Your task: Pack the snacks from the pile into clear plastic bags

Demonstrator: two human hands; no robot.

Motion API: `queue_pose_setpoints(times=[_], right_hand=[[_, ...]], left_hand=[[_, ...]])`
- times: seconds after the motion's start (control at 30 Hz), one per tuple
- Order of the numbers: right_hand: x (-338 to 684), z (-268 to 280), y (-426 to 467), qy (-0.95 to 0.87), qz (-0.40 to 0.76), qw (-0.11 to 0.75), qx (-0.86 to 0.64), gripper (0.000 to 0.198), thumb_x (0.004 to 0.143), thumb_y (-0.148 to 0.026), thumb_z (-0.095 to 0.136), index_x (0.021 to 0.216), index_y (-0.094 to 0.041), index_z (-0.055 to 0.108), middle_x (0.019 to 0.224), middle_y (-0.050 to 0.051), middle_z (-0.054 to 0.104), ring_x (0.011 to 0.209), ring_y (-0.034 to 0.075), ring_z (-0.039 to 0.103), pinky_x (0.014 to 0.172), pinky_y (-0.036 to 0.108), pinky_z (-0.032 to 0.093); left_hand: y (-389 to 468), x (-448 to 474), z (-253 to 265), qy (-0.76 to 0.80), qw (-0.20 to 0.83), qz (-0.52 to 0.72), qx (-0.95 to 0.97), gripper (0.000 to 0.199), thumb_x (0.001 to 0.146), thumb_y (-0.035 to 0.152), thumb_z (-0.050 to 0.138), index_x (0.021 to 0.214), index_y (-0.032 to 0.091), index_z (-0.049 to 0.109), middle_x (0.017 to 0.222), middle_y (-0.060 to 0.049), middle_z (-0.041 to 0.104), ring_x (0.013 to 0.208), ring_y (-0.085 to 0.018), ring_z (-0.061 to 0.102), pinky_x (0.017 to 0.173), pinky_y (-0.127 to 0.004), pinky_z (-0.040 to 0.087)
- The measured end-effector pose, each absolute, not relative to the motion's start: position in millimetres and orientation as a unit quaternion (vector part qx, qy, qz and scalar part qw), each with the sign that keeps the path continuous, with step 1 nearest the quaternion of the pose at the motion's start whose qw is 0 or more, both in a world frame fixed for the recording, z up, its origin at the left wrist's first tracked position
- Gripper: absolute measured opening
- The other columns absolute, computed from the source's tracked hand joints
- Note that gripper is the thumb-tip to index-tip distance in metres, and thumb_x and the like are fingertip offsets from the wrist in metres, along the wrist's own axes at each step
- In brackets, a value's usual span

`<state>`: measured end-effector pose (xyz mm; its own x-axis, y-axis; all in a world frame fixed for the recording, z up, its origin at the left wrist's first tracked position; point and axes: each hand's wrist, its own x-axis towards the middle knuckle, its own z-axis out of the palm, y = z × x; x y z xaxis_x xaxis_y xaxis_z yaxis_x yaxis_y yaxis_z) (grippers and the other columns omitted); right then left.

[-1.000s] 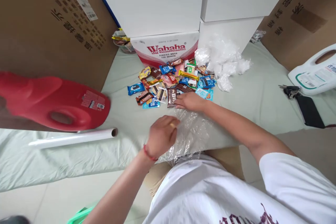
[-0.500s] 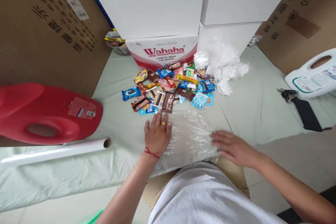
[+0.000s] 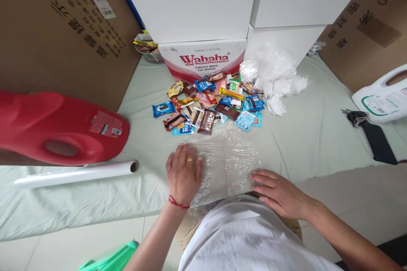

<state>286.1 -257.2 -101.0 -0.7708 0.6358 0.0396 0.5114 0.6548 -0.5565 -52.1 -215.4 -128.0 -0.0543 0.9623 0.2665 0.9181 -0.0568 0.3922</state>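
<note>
A sheet of clear plastic film (image 3: pixel 227 165) lies spread and wrinkled on the cloth-covered table, its near edge hanging over the front by my shirt. My left hand (image 3: pixel 184 173) rests flat on the film's left side, fingers extended. At its right edge lies my right hand (image 3: pixel 273 188), palm down with the fingers stretched out. Just beyond the film is a pile of small wrapped snacks (image 3: pixel 228 111), in brown, blue, yellow and red packets. Crumpled clear plastic (image 3: pixel 273 78) sits in a heap at the pile's right.
A red jug (image 3: pixel 110 144) and a roll of film (image 3: pixel 95 172) lie at left. White boxes (image 3: pixel 203 4) and a Wahaha carton (image 3: pixel 203 57) stand behind. At right are a white jug (image 3: pixel 381 101), keys (image 3: pixel 356 117) and a black phone-like object (image 3: pixel 380 142).
My left hand has slid left and toward me along the film. My right hand has moved slightly nearer to me. The whole view has shifted a little.
</note>
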Motion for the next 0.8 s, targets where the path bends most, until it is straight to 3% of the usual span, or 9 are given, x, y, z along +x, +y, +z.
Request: queue_pose_setpoints(times=[0.17, 0.37, 0.53, 0.67, 0.73, 0.8], right_hand=[[324.7, -94.9, -247.9, -0.871, 0.311, 0.122, -0.360, 0.027, 0.101, -0.031, 0.059, 0.124, -0.029, 0.073, 0.136, 0.008, 0.070, 0.132, 0.025, 0.061, 0.109, 0.044, 0.055], [326.1, -87.6, -158.7, -0.812, 0.235, 0.151, -0.512, 0.032, 0.102, -0.031, 0.047, 0.112, -0.024, 0.076, 0.108, 0.008, 0.078, 0.097, 0.024, 0.073, 0.086, 0.039, 0.057], [243.9, -69.9, -75.8, -0.884, 0.139, 0.108, -0.433, 0.032, 0.100, -0.018, 0.048, 0.120, -0.020, 0.073, 0.118, 0.009, 0.075, 0.110, 0.024, 0.069, 0.088, 0.032, 0.051], [159.1, -58.8, -40.8, -0.956, 0.058, 0.027, -0.286, 0.056, 0.096, -0.006, 0.044, 0.148, -0.023, 0.053, 0.156, 0.009, 0.053, 0.122, 0.023, 0.065, 0.083, 0.030, 0.052], [129.2, -59.3, -34.2, -0.966, 0.029, -0.026, -0.257, 0.054, 0.099, -0.009, 0.041, 0.151, -0.022, 0.047, 0.157, 0.013, 0.050, 0.116, 0.025, 0.067, 0.079, 0.032, 0.053], [113.3, -61.9, -34.9, -0.960, 0.010, -0.075, -0.269, 0.045, 0.101, -0.011, 0.039, 0.144, -0.018, 0.053, 0.145, 0.017, 0.058, 0.109, 0.026, 0.070, 0.077, 0.034, 0.053]], left_hand=[[-193.4, -54.7, -140.0, 0.680, 0.073, 0.174, 0.708, 0.051, 0.103, 0.037, 0.038, 0.146, 0.017, 0.056, 0.156, -0.018, 0.051, 0.147, -0.038, 0.045, 0.120, -0.064, 0.027], [-183.8, -58.4, -143.3, 0.636, 0.074, 0.137, 0.756, 0.054, 0.105, 0.040, 0.033, 0.149, 0.018, 0.055, 0.159, -0.014, 0.048, 0.150, -0.034, 0.042, 0.122, -0.061, 0.027], [-169.9, -70.0, -140.0, 0.611, 0.058, 0.114, 0.781, 0.054, 0.107, 0.039, 0.028, 0.147, 0.018, 0.057, 0.155, -0.012, 0.054, 0.149, -0.031, 0.043, 0.122, -0.059, 0.029], [-165.7, -74.1, -146.1, 0.599, 0.037, 0.093, 0.794, 0.055, 0.106, 0.038, 0.030, 0.154, 0.018, 0.048, 0.160, -0.011, 0.047, 0.151, -0.031, 0.041, 0.123, -0.059, 0.028], [-166.5, -73.6, -148.3, 0.602, 0.031, 0.090, 0.793, 0.055, 0.106, 0.039, 0.031, 0.155, 0.020, 0.047, 0.161, -0.011, 0.046, 0.151, -0.031, 0.041, 0.123, -0.059, 0.028], [-167.8, -72.7, -148.6, 0.602, 0.033, 0.089, 0.792, 0.054, 0.106, 0.038, 0.032, 0.156, 0.021, 0.047, 0.161, -0.010, 0.046, 0.151, -0.030, 0.041, 0.124, -0.058, 0.028]])
